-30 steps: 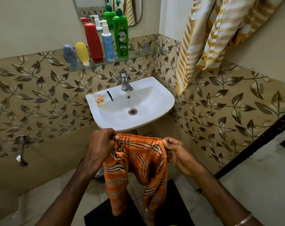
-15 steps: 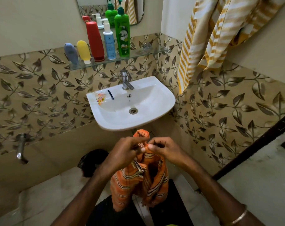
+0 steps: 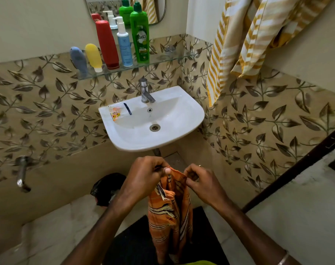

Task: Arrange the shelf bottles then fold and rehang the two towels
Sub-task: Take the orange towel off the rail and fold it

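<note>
You are in the towel-folding part of the job, working on the orange striped towel (image 3: 169,211), which hangs folded lengthwise in front of you, below the front rim of the sink (image 3: 153,146) and above the dark mat (image 3: 132,238) on the floor. Your left hand (image 3: 143,178) grips the top edge of the towel with fingers and thumb curled round the gathered cloth, and your right hand (image 3: 199,180) pinches the same top edge just beside it, so the two hands sit close together with the fabric doubled between them. Above the sink, the bottles look to be lined up already on the glass shelf (image 3: 163,59): a grey one (image 3: 79,60), a yellow one (image 3: 93,56), a red one (image 3: 107,44), a white pump bottle (image 3: 124,44) and a tall green one (image 3: 140,38), so that step seems finished. The yellow striped towel (image 3: 245,35) hangs loosely on the wall to the right of the sink and looks not yet folded. Your next move, as I judge it, calls for evening up the corners you hold, then folding the hanging length once more so the towel is narrow and flat enough to rehang. Keep the pinch firm, since the loose fringe near your left hand could slip out and undo the fold.
</note>
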A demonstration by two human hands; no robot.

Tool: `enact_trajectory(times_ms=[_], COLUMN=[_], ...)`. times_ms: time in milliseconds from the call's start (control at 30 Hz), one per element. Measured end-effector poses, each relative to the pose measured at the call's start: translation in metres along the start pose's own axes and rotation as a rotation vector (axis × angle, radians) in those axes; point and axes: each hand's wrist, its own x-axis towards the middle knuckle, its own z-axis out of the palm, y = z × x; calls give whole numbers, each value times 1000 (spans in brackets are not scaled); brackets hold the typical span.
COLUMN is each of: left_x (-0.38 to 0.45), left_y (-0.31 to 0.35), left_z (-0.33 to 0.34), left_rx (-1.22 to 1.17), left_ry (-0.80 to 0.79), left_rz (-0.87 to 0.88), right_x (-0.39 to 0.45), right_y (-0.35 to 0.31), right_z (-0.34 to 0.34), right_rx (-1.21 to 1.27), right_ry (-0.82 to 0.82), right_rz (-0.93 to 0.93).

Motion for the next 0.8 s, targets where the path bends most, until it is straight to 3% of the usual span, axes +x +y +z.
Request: enact_trajectory(times_ms=[267, 500, 600, 800], left_x=[4, 3, 0, -2], left_y=[-12, -22, -21, -25], left_z=[-16, -33, -34, -44], left_rx=[1, -35, -37, -9], left_ry=[43, 72, 126, 169], left_rz=[-76, -174, -164, -178], right_x=[4, 2, 0, -3], right_y=[-7, -1, 9, 22], right_z=[-2, -8, -3, -6], right_rx=[679, 475, 372, 440], right_ry=[-119, -413, -416, -285], right_rz=[292, 140, 142, 151])
